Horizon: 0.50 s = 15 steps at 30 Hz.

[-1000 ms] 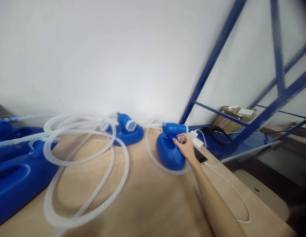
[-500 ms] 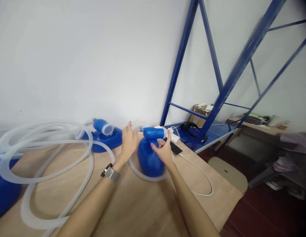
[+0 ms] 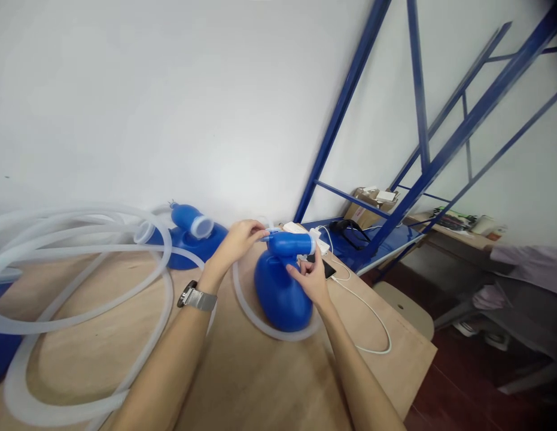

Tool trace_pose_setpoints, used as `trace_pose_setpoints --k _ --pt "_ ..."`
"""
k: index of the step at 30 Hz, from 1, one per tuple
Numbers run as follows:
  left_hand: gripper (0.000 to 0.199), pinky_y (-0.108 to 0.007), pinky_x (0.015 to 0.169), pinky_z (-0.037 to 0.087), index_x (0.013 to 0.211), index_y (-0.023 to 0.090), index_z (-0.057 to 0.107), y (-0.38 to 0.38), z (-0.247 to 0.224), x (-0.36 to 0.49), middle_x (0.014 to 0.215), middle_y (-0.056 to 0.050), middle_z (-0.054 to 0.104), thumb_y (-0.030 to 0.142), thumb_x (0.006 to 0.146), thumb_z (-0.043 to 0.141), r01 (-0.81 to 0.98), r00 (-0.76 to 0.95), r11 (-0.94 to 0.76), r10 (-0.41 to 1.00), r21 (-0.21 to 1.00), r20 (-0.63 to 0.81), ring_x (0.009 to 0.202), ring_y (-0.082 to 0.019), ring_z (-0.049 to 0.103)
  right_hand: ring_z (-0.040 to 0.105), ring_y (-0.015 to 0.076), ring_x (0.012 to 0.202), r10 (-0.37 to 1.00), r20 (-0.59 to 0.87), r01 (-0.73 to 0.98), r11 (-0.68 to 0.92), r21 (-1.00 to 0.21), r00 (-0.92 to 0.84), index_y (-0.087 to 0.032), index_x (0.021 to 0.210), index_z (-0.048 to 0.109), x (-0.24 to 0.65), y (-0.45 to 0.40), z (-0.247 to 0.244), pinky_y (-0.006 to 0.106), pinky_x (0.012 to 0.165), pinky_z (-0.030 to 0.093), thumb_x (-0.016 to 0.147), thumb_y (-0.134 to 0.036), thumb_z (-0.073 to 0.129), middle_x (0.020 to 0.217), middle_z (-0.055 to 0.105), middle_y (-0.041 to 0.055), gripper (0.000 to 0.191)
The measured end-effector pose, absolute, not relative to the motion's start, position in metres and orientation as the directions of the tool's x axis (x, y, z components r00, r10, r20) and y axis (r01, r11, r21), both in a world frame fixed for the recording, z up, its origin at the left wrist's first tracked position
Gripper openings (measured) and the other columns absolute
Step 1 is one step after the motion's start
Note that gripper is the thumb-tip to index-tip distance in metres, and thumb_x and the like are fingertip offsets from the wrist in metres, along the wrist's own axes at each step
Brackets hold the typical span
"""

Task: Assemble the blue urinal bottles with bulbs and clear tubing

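A blue plastic bottle (image 3: 282, 296) stands on the wooden table, with a blue cylinder (image 3: 289, 244) lying crosswise at its top. The cylinder has a pale rim at its right end and a narrow tip at its left. My left hand (image 3: 242, 238) pinches that tip between thumb and fingers. At the other side, my right hand (image 3: 313, 278) grips the bottle's neck just under the rim, thumb toward me. A translucent hose (image 3: 246, 305) curves on the table around the bottle's base.
A second blue bottle (image 3: 183, 251) with a similar cylinder stands by the wall. Large loops of translucent hose (image 3: 63, 323) cover the table's left side. A phone (image 3: 329, 270), white cable (image 3: 381, 323) and charger lie at right. Blue rack posts (image 3: 338, 117) rise behind; a stool (image 3: 401, 305) stands beyond the edge.
My left hand has moved right, from raised open fingers to a pinch on the cylinder's tip. My right hand stays at the bottle's neck. The view has shifted slightly.
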<state>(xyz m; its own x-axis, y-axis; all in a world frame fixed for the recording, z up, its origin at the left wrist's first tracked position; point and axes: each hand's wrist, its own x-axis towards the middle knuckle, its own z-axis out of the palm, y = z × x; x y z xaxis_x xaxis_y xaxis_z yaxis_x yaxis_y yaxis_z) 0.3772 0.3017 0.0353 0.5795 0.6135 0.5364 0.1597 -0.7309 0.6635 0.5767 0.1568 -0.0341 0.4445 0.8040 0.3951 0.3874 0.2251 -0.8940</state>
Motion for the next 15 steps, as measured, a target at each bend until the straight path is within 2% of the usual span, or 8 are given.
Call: trace_pose_setpoints --k 3,8,15 --pt "0.024 -0.031 0.079 0.054 0.088 0.019 0.073 0.3027 0.0339 0.3772 0.09 -0.006 0.078 0.034 0.1 0.06 0.156 0.584 -0.753 0.592 0.639 0.555 0.084 -0.022 0.071 0.029 0.01 0.05 0.804 0.391 0.39 0.218 -0.895 0.449 -0.016 0.165 0.025 0.5758 0.1562 -0.033 0.022 0.053 0.028 0.077 -0.045 0.084 0.053 0.032 -0.0172 0.11" --pt "0.022 -0.033 0.086 0.053 0.088 0.02 0.072 0.3018 0.0308 0.3781 0.095 -0.007 0.077 0.027 0.101 0.056 0.158 0.576 -0.786 0.565 0.597 0.591 0.091 -0.022 0.069 0.03 0.0098 0.049 0.798 0.389 0.404 0.201 -0.892 0.461 -0.018 0.161 0.035 0.5746 0.1553 -0.0282 0.022 0.052 0.026 0.074 -0.045 0.085 0.052 0.032 -0.017 0.104" --pt "0.026 -0.032 0.083 0.056 0.092 0.019 0.074 0.3053 0.0265 0.3732 0.095 -0.007 0.079 0.03 0.103 0.053 0.191 0.586 -0.791 0.567 0.581 0.579 0.087 -0.022 0.072 0.027 0.01 0.048 0.798 0.368 0.401 0.175 -0.899 0.478 -0.016 0.152 0.047 0.5803 0.1553 -0.0276 0.024 0.05 0.024 0.071 -0.048 0.086 0.049 0.032 -0.0162 0.096"
